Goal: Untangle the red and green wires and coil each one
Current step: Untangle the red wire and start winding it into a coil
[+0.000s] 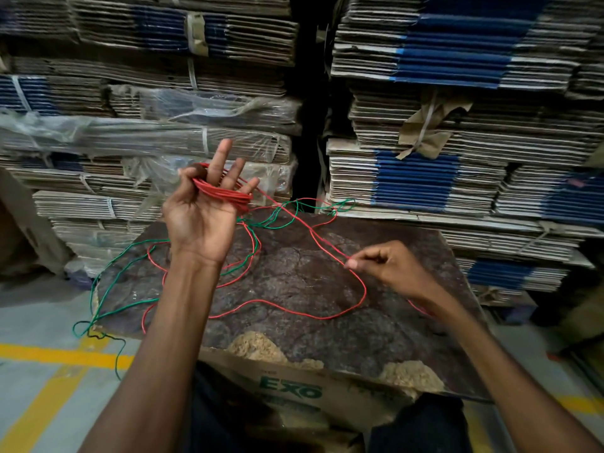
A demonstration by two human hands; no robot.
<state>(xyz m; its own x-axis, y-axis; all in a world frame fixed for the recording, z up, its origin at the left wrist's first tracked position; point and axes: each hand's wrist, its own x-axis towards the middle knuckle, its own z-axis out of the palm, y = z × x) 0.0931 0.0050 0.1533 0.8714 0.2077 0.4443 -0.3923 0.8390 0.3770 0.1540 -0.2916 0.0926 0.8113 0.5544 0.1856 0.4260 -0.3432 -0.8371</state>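
Note:
My left hand [202, 220] is raised, palm toward me, with several turns of red wire [225, 194] coiled across the base of its spread fingers; the thumb presses the coil. From the coil a red strand runs down to my right hand [389, 264], which pinches it between thumb and forefinger. More red wire [294, 310] lies in loose loops on the dark board. The green wire [130, 304] crosses the red near the board's far edge, loops under my left forearm and hangs off the board's left edge toward the floor.
The worn dark board [327, 279] rests on a cardboard box [294, 392] in front of my knees. Tall stacks of flattened cartons [457, 125] rise close behind it. Grey floor with yellow lines [49, 358] lies to the left.

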